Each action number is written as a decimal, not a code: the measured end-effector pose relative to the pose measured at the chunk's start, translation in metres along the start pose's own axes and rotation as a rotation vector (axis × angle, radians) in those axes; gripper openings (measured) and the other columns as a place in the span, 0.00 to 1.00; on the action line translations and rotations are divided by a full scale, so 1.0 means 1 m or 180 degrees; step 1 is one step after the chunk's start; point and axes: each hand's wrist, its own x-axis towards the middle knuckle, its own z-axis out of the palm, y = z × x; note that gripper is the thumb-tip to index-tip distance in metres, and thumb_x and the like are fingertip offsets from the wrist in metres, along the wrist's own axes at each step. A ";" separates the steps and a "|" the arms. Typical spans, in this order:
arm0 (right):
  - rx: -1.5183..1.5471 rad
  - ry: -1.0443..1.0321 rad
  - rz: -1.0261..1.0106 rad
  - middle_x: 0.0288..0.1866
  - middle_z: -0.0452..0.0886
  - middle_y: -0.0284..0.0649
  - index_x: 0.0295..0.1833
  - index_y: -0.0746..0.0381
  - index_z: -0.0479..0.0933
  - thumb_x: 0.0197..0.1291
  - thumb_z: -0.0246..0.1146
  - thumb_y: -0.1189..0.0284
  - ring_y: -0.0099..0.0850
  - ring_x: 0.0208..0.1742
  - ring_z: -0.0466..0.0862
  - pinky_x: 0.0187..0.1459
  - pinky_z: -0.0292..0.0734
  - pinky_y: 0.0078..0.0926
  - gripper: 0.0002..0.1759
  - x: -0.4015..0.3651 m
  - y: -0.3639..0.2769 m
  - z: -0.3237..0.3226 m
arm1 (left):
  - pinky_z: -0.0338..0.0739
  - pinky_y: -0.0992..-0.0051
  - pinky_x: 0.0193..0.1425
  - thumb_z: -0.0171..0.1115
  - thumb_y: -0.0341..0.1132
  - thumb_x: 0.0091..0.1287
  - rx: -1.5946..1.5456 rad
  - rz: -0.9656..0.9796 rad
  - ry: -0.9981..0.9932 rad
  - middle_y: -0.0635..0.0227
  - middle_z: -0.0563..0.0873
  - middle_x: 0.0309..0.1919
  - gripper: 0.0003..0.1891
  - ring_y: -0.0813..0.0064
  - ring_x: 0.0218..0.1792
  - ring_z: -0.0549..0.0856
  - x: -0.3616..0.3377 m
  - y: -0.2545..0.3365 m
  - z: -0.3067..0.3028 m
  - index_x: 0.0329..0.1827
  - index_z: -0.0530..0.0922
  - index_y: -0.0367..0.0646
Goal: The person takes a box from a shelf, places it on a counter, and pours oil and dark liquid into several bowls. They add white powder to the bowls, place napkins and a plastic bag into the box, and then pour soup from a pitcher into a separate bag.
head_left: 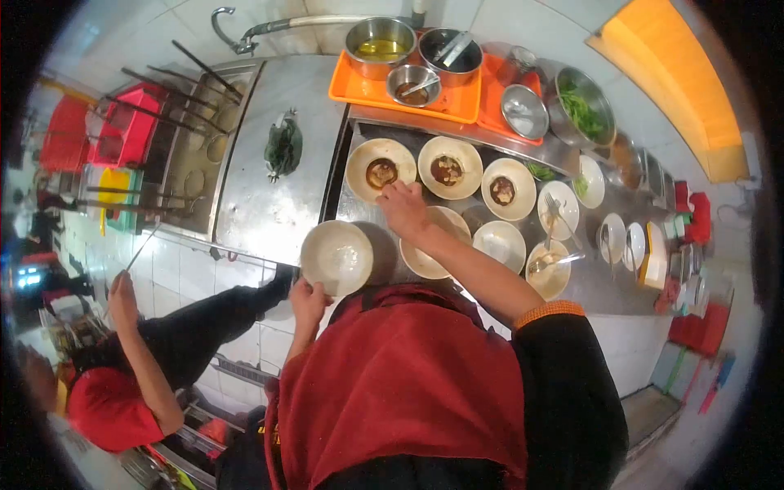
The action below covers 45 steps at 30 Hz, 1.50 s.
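My left hand [309, 301] is closed on the near rim of a cream bowl [336, 260], tilted at the counter's front edge; only a little shiny wetness shows inside. My right hand [404, 211] reaches to the near rim of another bowl [359, 169] with dark sauce [381, 172] in its bottom. Its fingers are drawn together, and what they hold, if anything, is hidden. Under my right wrist is a third bowl [437, 263], partly covered by the arm. Beside these stand two more sauced bowls, one in the middle [451, 192] and one to the right [508, 211].
An orange tray [343, 86] at the back carries metal pots. Greens fill a large pot [581, 110]. More bowls with spoons [555, 261] stand right. Left are a bundle of leaves [283, 147] and a noodle boiler [192, 163]. Another person's hand [122, 300] holds a thin stick.
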 end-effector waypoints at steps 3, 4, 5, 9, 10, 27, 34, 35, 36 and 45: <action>-0.0051 -0.0345 0.0071 0.44 0.79 0.35 0.38 0.55 0.83 0.57 0.58 0.69 0.34 0.54 0.75 0.52 0.63 0.43 0.08 -0.017 -0.016 0.002 | 0.76 0.77 0.22 0.53 0.25 0.68 -0.0443 -0.0033 0.0176 0.58 0.87 0.29 0.09 0.75 0.18 0.82 -0.006 0.022 -0.032 0.46 0.78 0.30; 0.0016 -0.0444 0.0065 0.44 0.79 0.36 0.37 0.55 0.83 0.57 0.58 0.68 0.34 0.55 0.75 0.52 0.63 0.44 0.08 -0.022 -0.022 0.000 | 0.75 0.78 0.21 0.53 0.24 0.68 -0.0534 -0.0046 0.0202 0.58 0.87 0.30 0.09 0.76 0.18 0.81 -0.004 0.029 -0.041 0.46 0.78 0.30; 0.0023 -0.0426 0.0098 0.44 0.79 0.36 0.37 0.55 0.83 0.57 0.58 0.68 0.34 0.55 0.75 0.52 0.63 0.44 0.08 -0.028 -0.030 -0.003 | 0.74 0.78 0.21 0.53 0.24 0.68 -0.0580 -0.0069 0.0101 0.58 0.87 0.29 0.09 0.76 0.18 0.81 0.001 0.041 -0.050 0.47 0.77 0.29; 0.0163 -0.0550 0.0187 0.44 0.79 0.36 0.38 0.56 0.84 0.57 0.58 0.68 0.35 0.56 0.73 0.54 0.63 0.44 0.09 -0.050 -0.051 -0.007 | 0.74 0.77 0.22 0.53 0.27 0.69 -0.0153 0.0272 0.0184 0.60 0.85 0.25 0.08 0.76 0.18 0.81 0.022 0.103 -0.044 0.41 0.78 0.29; 0.0188 -0.0614 0.0165 0.44 0.79 0.37 0.38 0.56 0.84 0.57 0.58 0.68 0.35 0.57 0.73 0.55 0.63 0.44 0.10 -0.056 -0.053 -0.006 | 0.72 0.77 0.23 0.53 0.28 0.68 -0.0135 0.0432 0.0125 0.61 0.84 0.25 0.09 0.77 0.18 0.79 0.034 0.111 -0.040 0.41 0.79 0.30; 0.0126 0.1240 0.1284 0.44 0.80 0.46 0.44 0.65 0.78 0.51 0.65 0.69 0.48 0.52 0.78 0.50 0.69 0.53 0.16 -0.094 0.034 -0.077 | 0.72 0.79 0.22 0.53 0.32 0.68 0.0273 0.0528 -0.0937 0.64 0.84 0.25 0.11 0.80 0.18 0.77 0.186 0.147 0.070 0.37 0.80 0.32; -0.0184 0.0649 0.3200 0.61 0.73 0.61 0.69 0.74 0.60 0.60 0.65 0.57 0.57 0.61 0.74 0.62 0.71 0.49 0.41 -0.139 0.168 -0.090 | 0.70 0.79 0.22 0.53 0.31 0.69 -0.0146 0.0490 -0.0787 0.68 0.80 0.23 0.09 0.80 0.18 0.75 0.143 0.163 0.040 0.37 0.79 0.34; -0.0257 0.0484 0.3289 0.61 0.72 0.62 0.71 0.74 0.58 0.61 0.64 0.55 0.58 0.60 0.74 0.63 0.68 0.51 0.43 -0.135 0.170 -0.091 | 0.69 0.79 0.21 0.53 0.30 0.70 -0.0239 0.0442 -0.0730 0.67 0.81 0.23 0.09 0.81 0.17 0.75 0.134 0.168 0.035 0.38 0.80 0.34; -0.0258 0.0463 0.3262 0.61 0.72 0.62 0.71 0.74 0.58 0.61 0.64 0.55 0.58 0.60 0.74 0.63 0.68 0.51 0.43 -0.131 0.171 -0.093 | 0.69 0.79 0.21 0.53 0.30 0.70 -0.0258 0.0427 -0.0707 0.67 0.81 0.23 0.09 0.81 0.17 0.75 0.131 0.166 0.029 0.38 0.80 0.34; -0.0240 0.0487 0.3029 0.67 0.68 0.57 0.71 0.70 0.61 0.59 0.66 0.59 0.52 0.70 0.65 0.70 0.56 0.50 0.40 -0.106 0.189 -0.071 | 0.67 0.82 0.21 0.55 0.30 0.69 -0.0612 0.0390 -0.0082 0.69 0.82 0.23 0.08 0.83 0.16 0.74 0.083 0.152 -0.024 0.40 0.81 0.34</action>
